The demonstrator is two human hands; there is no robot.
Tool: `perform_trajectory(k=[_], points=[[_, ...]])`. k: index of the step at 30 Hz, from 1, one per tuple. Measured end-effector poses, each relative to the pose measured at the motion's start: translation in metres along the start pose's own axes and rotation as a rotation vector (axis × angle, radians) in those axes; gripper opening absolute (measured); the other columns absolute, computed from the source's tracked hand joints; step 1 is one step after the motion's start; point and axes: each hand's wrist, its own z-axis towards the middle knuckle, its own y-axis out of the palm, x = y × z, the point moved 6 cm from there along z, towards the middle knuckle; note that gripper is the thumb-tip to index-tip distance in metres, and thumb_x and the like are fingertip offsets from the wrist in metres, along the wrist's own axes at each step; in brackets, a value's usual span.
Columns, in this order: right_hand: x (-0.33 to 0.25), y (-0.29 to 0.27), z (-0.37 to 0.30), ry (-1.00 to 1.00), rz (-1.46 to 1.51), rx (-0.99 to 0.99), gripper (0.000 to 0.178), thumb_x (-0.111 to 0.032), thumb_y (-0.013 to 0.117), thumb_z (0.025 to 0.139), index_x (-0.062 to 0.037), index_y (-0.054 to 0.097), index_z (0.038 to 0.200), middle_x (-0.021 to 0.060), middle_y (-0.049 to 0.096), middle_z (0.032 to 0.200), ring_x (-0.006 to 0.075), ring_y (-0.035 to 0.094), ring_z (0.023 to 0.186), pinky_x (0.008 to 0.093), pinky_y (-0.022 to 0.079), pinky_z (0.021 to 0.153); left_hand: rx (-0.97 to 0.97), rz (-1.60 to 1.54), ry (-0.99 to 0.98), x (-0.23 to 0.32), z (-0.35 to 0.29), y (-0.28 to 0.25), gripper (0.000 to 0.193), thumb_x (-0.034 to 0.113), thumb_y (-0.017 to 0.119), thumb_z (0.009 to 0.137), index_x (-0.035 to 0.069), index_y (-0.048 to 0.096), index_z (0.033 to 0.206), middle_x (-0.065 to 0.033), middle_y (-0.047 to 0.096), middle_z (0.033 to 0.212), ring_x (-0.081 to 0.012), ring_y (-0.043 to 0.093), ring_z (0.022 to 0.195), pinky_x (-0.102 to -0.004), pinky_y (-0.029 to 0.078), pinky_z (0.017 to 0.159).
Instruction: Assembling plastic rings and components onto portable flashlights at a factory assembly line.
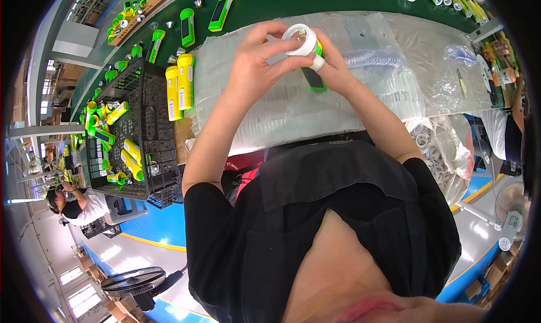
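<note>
A white ring (311,40) is being pinched at its rim by the left grip (260,58), whose fingers are being kept narrowly apart. A green torch (315,82) with a dark panel is being held by the right grip (333,69), just below the ring; whether the two are touching cannot be told. Both grips are being held above a clear plastic sheet (366,100), spread on the green worktop (338,0). Two yellow torches (185,82) are being carried left of the left grip, beside a black crate (158,106) standing farther left.
</note>
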Motion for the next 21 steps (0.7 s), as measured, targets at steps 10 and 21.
perform_trajectory(k=[10,21], points=[[-0.072,-0.044,0.01,-0.331,-0.639,-0.141,0.039,-0.018,0.08,0.078,-0.0057,0.063,0.11,0.0068,0.066,0.106,0.0215,0.063,0.1,0.0322,0.05,0.086,-0.104,0.017,0.064,0.008,0.008,0.017,0.039,0.022,0.087,0.064,0.011,0.071,0.099,-0.0076,0.062,0.104,-0.0258,0.059,0.094,-0.0357,0.05,0.075],[-0.114,-0.021,0.052,0.036,-1.11,-0.85,0.035,-0.03,0.07,0.08,-0.0009,0.059,0.098,0.0164,0.06,0.095,0.0286,0.061,0.085,0.0373,0.048,0.071,-0.158,-0.129,-0.137,0.004,0.012,0.055,0.041,0.016,0.085,0.071,0.009,0.054,0.098,-0.0034,0.068,0.098,-0.0204,0.066,0.089,-0.031,0.051,0.074]])
